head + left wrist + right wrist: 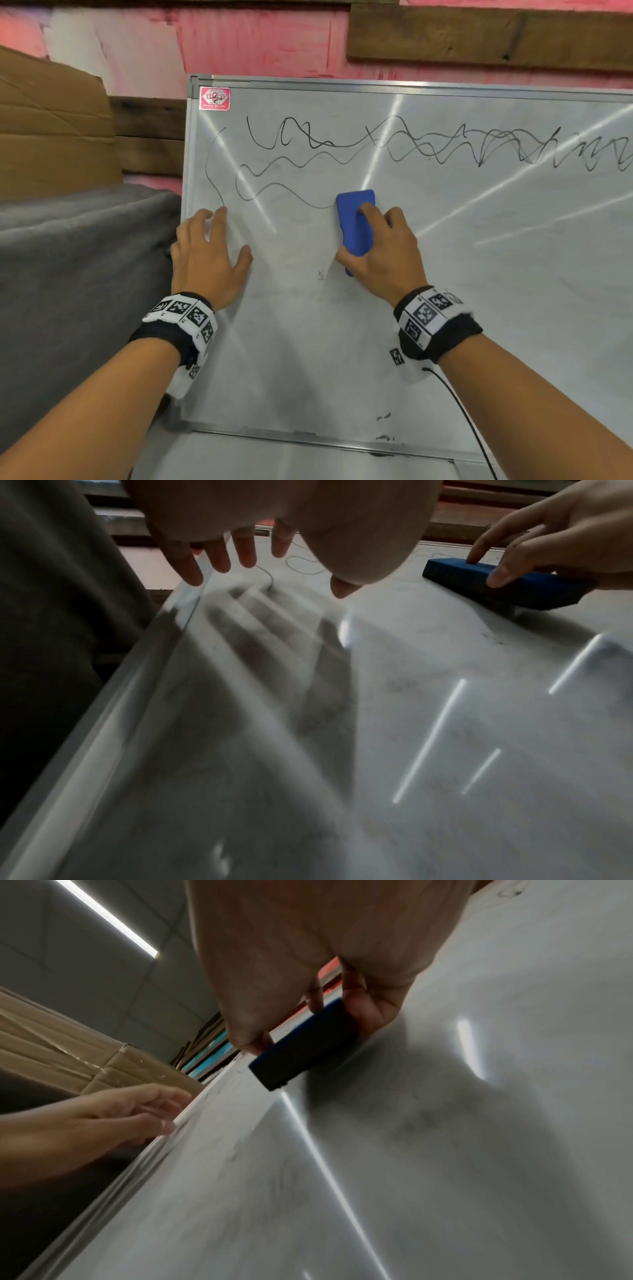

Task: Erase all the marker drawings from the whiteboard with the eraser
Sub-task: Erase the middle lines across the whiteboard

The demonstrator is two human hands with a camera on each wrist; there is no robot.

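Note:
A whiteboard (445, 274) with a metal frame fills most of the head view. Black wavy marker lines (428, 147) run across its upper part, and thinner lines (274, 192) curve down at the left. My right hand (380, 246) grips a blue eraser (354, 222) and presses it flat on the board at the end of the lowest line. The same eraser (496, 582) (304, 1047) shows in both wrist views. My left hand (209, 253) lies with fingers spread at the board's left edge. The lower half of the board carries only faint grey smudges.
A grey cloth (78, 291) covers the surface left of the board. A cardboard box (51, 130) stands behind it. A pink wall with wooden planks (479, 37) rises behind the board. A thin black cable (469, 421) hangs from my right wrist band.

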